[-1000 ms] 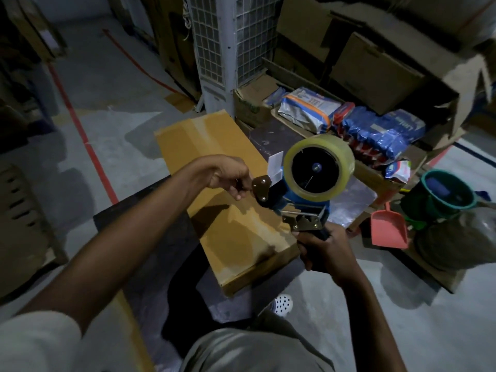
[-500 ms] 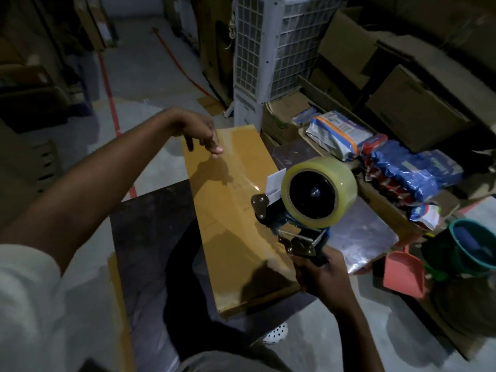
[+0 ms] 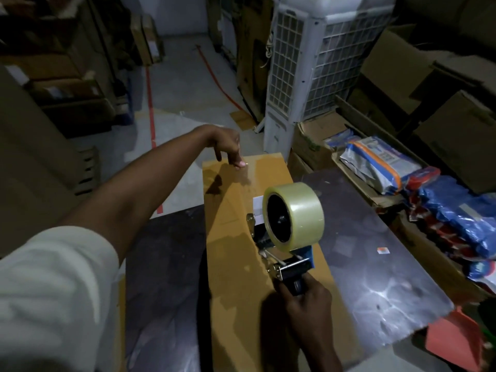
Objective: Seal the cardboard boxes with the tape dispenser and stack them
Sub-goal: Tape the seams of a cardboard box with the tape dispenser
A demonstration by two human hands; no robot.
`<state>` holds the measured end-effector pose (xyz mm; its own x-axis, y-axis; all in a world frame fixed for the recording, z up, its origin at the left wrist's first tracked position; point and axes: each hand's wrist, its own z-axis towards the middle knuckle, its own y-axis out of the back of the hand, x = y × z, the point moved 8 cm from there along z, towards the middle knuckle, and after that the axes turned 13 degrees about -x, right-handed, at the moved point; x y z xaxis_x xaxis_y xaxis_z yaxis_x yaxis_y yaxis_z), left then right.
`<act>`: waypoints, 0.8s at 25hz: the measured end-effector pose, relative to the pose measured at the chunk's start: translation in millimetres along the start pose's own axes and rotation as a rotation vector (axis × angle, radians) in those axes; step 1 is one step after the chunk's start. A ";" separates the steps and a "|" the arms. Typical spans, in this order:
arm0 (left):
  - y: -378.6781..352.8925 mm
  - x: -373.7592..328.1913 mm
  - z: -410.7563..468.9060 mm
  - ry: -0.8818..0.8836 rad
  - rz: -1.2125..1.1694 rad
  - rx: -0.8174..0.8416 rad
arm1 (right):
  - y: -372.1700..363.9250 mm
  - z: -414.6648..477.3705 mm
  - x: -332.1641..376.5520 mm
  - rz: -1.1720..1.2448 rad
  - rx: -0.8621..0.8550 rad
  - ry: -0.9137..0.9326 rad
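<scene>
Sealing is under way: the box (image 3: 228, 251) lies lengthwise on the table (image 3: 375, 264), reaching its far edge. The left hand (image 3: 225, 143) presses straight fingertips on its far end, while the right hand (image 3: 306, 299) grips the tape dispenser (image 3: 292, 218) over its middle. The next move is probably to lower the dispenser and pull tape along the seam.

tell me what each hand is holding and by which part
The right hand grips the tape dispenser by its handle. The left hand has its fingertips at the far end of the cardboard box; whether they pinch anything cannot be told.
</scene>
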<state>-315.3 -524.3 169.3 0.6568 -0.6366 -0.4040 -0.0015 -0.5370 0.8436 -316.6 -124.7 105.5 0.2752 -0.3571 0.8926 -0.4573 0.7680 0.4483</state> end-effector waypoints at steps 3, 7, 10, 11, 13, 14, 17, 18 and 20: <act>9.0 17.1 27.5 0.044 -0.041 -0.002 | -22.9 20.6 4.7 -0.001 0.019 -0.025; 18.3 29.0 61.4 0.030 0.059 -0.038 | -40.4 52.8 12.5 0.013 0.002 -0.058; 20.2 36.1 83.6 -0.039 0.170 -0.062 | -49.5 78.7 15.1 0.031 0.005 -0.087; 17.8 36.6 89.3 -0.072 0.220 -0.058 | -52.7 85.6 14.3 0.021 0.007 -0.077; 12.3 36.5 100.4 -0.136 0.331 -0.073 | -61.7 94.5 12.7 -0.025 0.011 -0.033; 10.6 35.7 105.3 -0.164 0.384 -0.097 | -66.6 96.1 14.2 -0.057 0.013 -0.011; 8.6 41.5 122.2 -0.226 0.500 -0.148 | -83.1 99.2 18.9 -0.129 0.024 0.016; 6.9 48.3 129.3 -0.233 0.506 -0.153 | -87.9 100.6 19.8 -0.140 0.028 0.017; -0.3 60.2 137.9 -0.238 0.508 -0.149 | -92.8 103.2 19.4 -0.148 0.035 -0.008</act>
<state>-379.7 -638.8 96.0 0.4135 -0.9105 0.0109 -0.1545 -0.0584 0.9863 -356.1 -257.8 86.1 0.3350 -0.4698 0.8167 -0.4414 0.6876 0.5765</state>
